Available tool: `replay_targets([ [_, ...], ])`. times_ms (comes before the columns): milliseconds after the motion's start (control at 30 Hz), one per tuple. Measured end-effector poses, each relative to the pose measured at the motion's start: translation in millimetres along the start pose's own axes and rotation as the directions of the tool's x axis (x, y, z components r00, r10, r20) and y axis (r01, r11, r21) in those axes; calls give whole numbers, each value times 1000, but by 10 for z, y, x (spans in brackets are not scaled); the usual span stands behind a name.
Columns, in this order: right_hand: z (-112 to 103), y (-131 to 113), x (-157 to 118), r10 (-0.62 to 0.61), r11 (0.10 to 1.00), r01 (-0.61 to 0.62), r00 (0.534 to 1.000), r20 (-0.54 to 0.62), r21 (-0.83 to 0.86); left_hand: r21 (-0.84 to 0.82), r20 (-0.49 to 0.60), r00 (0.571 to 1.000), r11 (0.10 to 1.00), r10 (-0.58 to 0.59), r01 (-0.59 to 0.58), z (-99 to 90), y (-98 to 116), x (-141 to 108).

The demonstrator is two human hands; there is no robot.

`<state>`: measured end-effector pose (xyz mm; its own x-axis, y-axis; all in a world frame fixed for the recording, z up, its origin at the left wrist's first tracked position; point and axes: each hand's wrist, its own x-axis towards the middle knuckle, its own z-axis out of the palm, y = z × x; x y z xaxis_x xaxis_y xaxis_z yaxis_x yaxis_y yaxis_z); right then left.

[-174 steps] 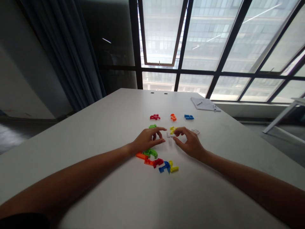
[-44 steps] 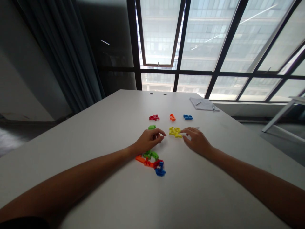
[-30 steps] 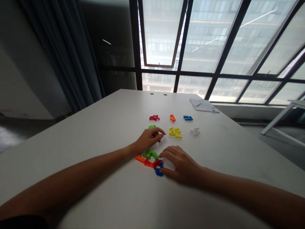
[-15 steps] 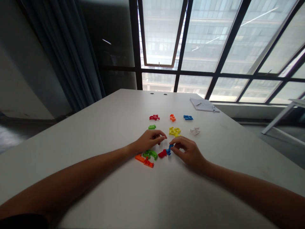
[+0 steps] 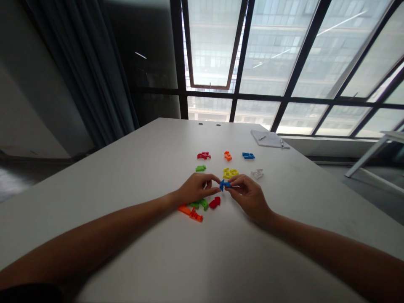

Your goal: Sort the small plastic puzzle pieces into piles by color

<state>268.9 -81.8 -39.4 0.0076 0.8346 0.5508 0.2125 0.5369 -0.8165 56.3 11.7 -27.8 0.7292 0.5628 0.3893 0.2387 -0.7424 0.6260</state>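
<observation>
A small blue plastic piece (image 5: 222,185) is held just above the table between my two hands. My right hand (image 5: 251,198) pinches its right end between thumb and fingers. At the left end, the thumb and index fingertip of my left hand (image 5: 196,187) close on the piece. Below the hands lies a red plastic piece (image 5: 215,203) on the table. Green pieces (image 5: 203,205) are partly covered by my left hand, and orange pieces (image 5: 191,212) lie in front of them. The exact shape of the blue piece is too small to make out.
Beyond my hands on the white table (image 5: 151,168) lie yellow pieces (image 5: 230,173), white pieces (image 5: 257,173), a green piece (image 5: 200,168), red pieces (image 5: 203,155), an orange piece (image 5: 227,156) and blue pieces (image 5: 248,155). Paper with pens (image 5: 268,139) rests at the far right.
My right hand has lifted the blue piece away from beside the red piece and turned it. My left fingertips now meet its left end. The red piece stays on the table.
</observation>
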Motion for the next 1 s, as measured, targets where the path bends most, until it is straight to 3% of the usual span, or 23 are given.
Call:
replay_targets([
  [300,-79,-65,29,-77,950,98,994,81,-297,-24,-50,999,1000,-18,17,-13,47,-15],
  [633,-94,-57,21,-86,945,111,992,94,-307,-49,-48,999,999,-26,24,-9,47,-35],
  [800,-84,-64,17,-87,950,104,994,69,-294,-59,8,1000,998,-20,20,-14,41,-38],
  [1000,-92,-62,15,-98,944,121,991,89,-308,-63,-16,1000,998,-19,18,2,32,-40],
])
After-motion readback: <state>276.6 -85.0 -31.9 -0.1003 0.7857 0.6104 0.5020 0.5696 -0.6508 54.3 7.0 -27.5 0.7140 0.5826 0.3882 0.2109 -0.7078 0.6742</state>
